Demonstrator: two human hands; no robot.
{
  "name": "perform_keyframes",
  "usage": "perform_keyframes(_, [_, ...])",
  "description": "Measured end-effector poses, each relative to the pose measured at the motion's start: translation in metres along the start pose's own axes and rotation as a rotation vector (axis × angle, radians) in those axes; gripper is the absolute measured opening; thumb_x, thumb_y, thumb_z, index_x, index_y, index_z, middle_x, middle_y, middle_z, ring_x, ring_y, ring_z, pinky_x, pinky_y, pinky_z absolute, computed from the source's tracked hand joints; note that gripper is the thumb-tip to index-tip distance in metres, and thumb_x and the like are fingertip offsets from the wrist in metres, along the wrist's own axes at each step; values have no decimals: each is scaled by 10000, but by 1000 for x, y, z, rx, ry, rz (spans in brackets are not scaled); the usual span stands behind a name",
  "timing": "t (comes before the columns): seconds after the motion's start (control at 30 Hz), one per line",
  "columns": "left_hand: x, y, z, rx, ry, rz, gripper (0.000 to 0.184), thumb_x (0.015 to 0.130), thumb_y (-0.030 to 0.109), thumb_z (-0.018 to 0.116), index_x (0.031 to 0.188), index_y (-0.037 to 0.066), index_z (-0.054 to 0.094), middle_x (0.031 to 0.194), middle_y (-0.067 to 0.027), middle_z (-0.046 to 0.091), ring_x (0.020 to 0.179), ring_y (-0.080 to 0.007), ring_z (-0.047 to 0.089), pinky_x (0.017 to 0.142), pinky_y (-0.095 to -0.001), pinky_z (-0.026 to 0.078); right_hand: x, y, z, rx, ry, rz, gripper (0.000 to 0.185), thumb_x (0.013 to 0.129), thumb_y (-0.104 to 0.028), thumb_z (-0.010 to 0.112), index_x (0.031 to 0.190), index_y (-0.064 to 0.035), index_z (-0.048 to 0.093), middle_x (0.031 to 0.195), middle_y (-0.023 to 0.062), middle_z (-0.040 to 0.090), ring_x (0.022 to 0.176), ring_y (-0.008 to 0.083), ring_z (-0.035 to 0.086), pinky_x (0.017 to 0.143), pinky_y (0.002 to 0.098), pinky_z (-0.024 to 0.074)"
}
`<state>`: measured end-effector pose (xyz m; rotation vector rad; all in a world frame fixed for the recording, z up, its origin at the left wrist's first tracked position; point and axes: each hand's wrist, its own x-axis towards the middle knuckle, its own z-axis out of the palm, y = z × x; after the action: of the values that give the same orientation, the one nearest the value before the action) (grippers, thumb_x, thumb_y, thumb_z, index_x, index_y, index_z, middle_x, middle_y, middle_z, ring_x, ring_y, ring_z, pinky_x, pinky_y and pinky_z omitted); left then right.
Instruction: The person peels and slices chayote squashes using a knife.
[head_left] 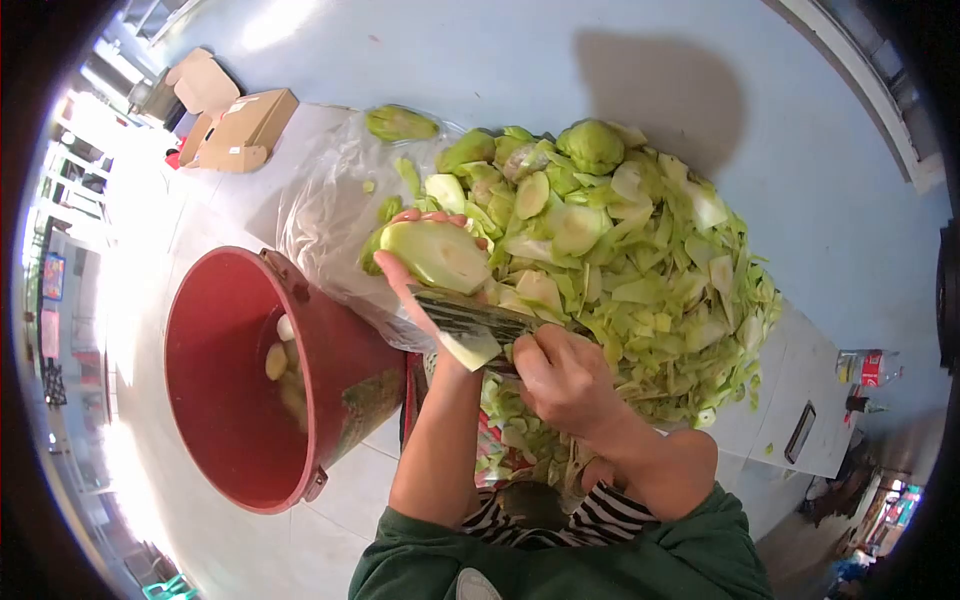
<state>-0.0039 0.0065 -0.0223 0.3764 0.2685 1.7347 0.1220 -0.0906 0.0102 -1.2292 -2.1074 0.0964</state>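
Note:
My left hand [410, 275] is wrapped round a peeled, pale green vegetable [436, 256], its fingertips showing along the far side. My right hand [562, 375] grips a wide dark blade [475, 318], which lies just below the vegetable, across my left palm and wrist. A pale slice of peel [470, 349] rests against the blade's lower side. Behind both hands spreads a large heap of green peelings [640, 290], with whole unpeeled vegetables [590, 147] at its back edge.
A red bucket [235, 400] holding a few pale peeled pieces stands at the left. Beside it lies a clear plastic bag [335, 215]. An open cardboard box [240, 130] is at the back left. A bottle [868, 368] and a phone-like dark object [800, 432] lie at the right.

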Motion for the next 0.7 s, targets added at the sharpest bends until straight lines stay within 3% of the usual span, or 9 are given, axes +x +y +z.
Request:
perform_keyframes(0.1, [-3, 1, 5, 91, 1, 39, 515, 958, 595, 443, 1185, 133, 475, 1048, -52, 520, 1018, -232, 510, 779, -388, 509, 1, -2, 0, -24, 8, -21, 131, 773, -111, 591, 881, -59, 538, 686, 80, 460, 599, 246, 576, 469, 362, 467])
perform_keyframes(0.3, [-7, -1, -1, 217, -89, 74, 554, 963, 609, 405, 1188, 106, 463, 1058, -71, 501, 1017, -236, 492, 809, -387, 488, 2, -4, 2, 18, 3, -10, 151, 773, -98, 577, 906, -44, 528, 695, 93, 463, 581, 266, 563, 468, 377, 467])
perform_keyframes(0.53, [-10, -9, -2, 126, -142, 5, 548, 988, 597, 331, 1182, 101, 457, 1063, -86, 493, 1027, -244, 491, 791, -381, 492, 7, -2, 6, 55, 4, 62, 174, 787, -91, 564, 942, -40, 505, 708, 109, 475, 578, 293, 574, 474, 400, 483])
perform_keyframes(0.7, [-18, -16, 13, 112, -62, -3, 502, 1000, 551, 340, 1186, 98, 454, 1074, -82, 493, 1036, -238, 490, 780, -380, 500, 11, -1, 6, 39, 18, 83, 182, 780, -89, 574, 933, -39, 489, 716, 111, 477, 587, 290, 584, 477, 396, 499])
